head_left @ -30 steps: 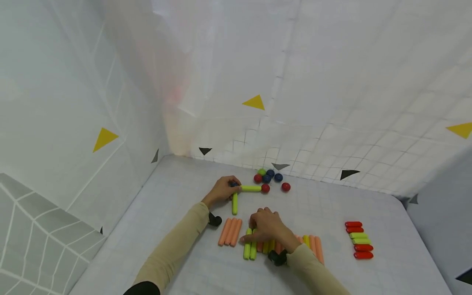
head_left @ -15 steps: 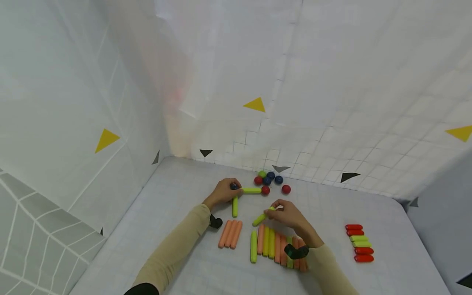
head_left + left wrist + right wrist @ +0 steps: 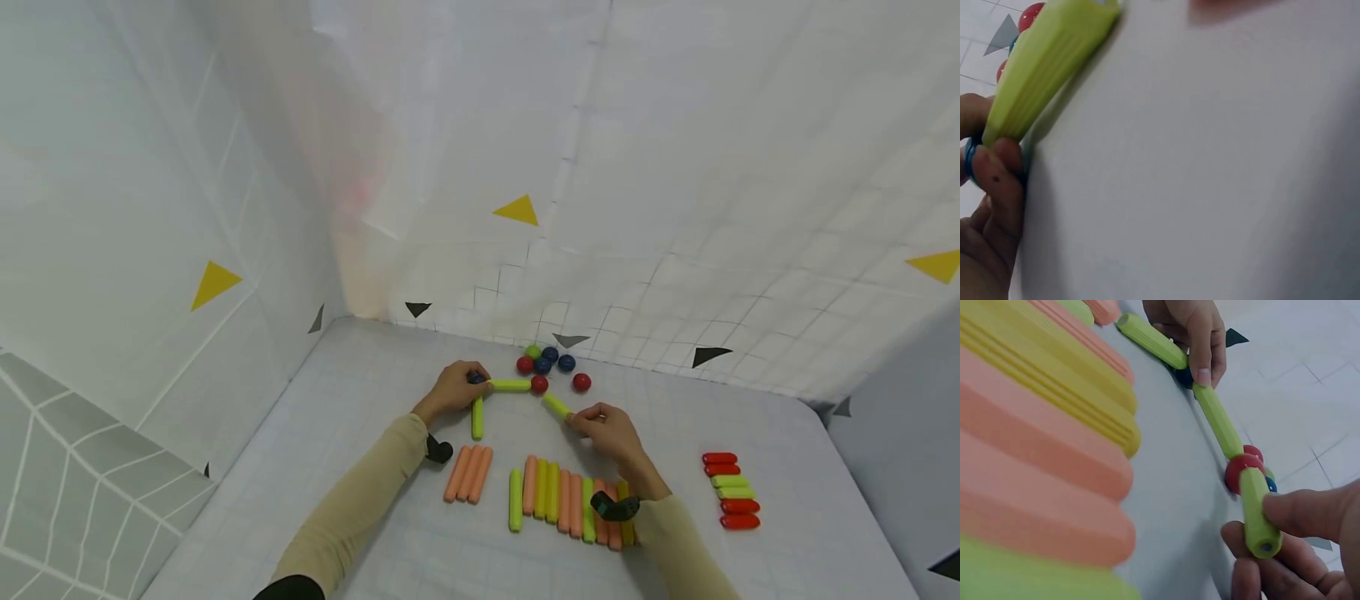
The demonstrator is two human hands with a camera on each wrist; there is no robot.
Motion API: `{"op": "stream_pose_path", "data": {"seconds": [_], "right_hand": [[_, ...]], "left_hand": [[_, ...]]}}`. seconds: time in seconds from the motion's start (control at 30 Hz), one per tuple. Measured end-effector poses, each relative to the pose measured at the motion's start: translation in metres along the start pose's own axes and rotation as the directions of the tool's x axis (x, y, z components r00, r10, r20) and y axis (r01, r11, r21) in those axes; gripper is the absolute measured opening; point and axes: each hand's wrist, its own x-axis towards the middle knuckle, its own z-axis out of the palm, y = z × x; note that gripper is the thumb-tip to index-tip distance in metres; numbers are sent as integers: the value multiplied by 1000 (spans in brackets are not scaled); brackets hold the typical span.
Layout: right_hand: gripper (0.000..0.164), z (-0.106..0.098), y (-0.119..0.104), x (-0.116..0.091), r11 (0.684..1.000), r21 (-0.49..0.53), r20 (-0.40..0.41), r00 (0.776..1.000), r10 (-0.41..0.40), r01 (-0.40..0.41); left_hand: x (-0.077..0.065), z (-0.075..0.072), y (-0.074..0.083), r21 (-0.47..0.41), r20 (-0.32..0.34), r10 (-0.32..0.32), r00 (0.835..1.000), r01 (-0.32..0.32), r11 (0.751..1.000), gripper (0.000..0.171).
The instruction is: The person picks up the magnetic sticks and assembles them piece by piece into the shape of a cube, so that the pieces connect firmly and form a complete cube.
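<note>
My left hand grips a blue ball that joins two lime-green rods. One rod points toward me; the other rod runs right to a red ball. Between thumb and fingers, my right hand pinches another lime-green rod, tilted with its far end close to that red ball. In the right wrist view this held rod overlaps the red ball; whether they touch I cannot tell. The left wrist view shows fingers around the blue ball at a rod's end.
Behind lie several loose balls, among them a red one and a blue one. Orange rods and a row of mixed rods lie nearer me. Short red and lime pieces are stacked in a column at right.
My right hand has taken a lime-green rod from the left end of the row, carried it up and right, and turned its end toward the red ball. The left hand stays in place.
</note>
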Motion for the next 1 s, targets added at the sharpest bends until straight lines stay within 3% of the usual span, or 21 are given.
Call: {"op": "stream_pose_path", "data": {"seconds": [0.37, 0.53, 0.7, 0.83, 1.0], "right_hand": [[40, 14, -8, 10, 996, 32, -61, 995, -79, 81], [45, 14, -6, 10, 996, 51, -28, 997, -72, 74], [45, 14, -6, 12, 990, 112, -15, 996, -84, 85], [44, 16, -9, 15, 984, 146, -21, 995, -98, 100], [40, 24, -14, 21, 982, 137, -36, 992, -124, 128]], "left_hand": [[-2, 0, 4, -98, 2, -51, 999, 51, 994, 19], [-8, -2, 6, -224, 15, -100, 995, 101, 969, 20], [-14, -4, 8, -318, 7, -115, 993, 112, 941, 21], [-19, -6, 14, -392, 15, -169, 986, 161, 906, 24], [-29, -11, 16, -493, 89, -275, 957, 282, 823, 28]]}}
